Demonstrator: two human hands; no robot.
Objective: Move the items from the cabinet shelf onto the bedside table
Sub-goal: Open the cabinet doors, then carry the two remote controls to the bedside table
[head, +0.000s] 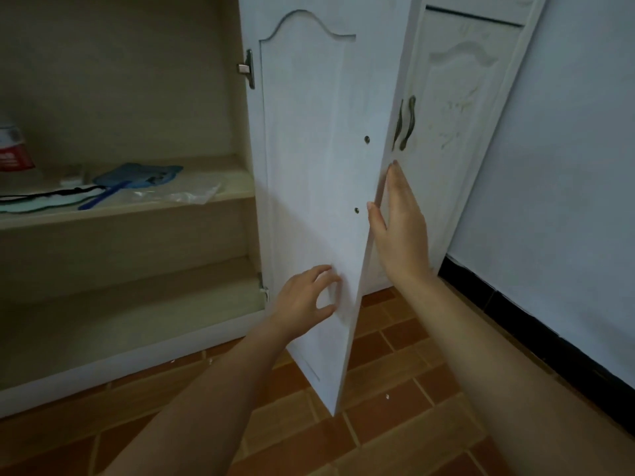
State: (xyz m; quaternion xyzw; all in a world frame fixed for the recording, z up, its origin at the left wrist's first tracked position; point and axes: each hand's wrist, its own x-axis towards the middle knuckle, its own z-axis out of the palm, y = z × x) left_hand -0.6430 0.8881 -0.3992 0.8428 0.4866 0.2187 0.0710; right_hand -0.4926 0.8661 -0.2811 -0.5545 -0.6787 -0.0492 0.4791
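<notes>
A white cabinet door point(309, 173) stands swung open, edge toward me. My right hand point(398, 221) rests flat on its outer face with the thumb hooked over the edge. My left hand point(305, 297) hovers at the inner face, fingers curled and apart, holding nothing. On the cabinet shelf point(130, 209) at the left lie a blue swatter-like item point(137, 178), a clear plastic bag point(182, 195), a black-edged flat piece point(41, 199), a small white object point(73, 176) and a red-and-white container point(13, 146) cut off by the frame. The bedside table is out of view.
The lower shelf point(120, 297) shows nothing on it. A second white door point(457, 132) with dark handles is shut to the right. A pale wall with a black skirting point(536, 324) runs along the right. Brown floor tiles point(378, 400) lie underfoot.
</notes>
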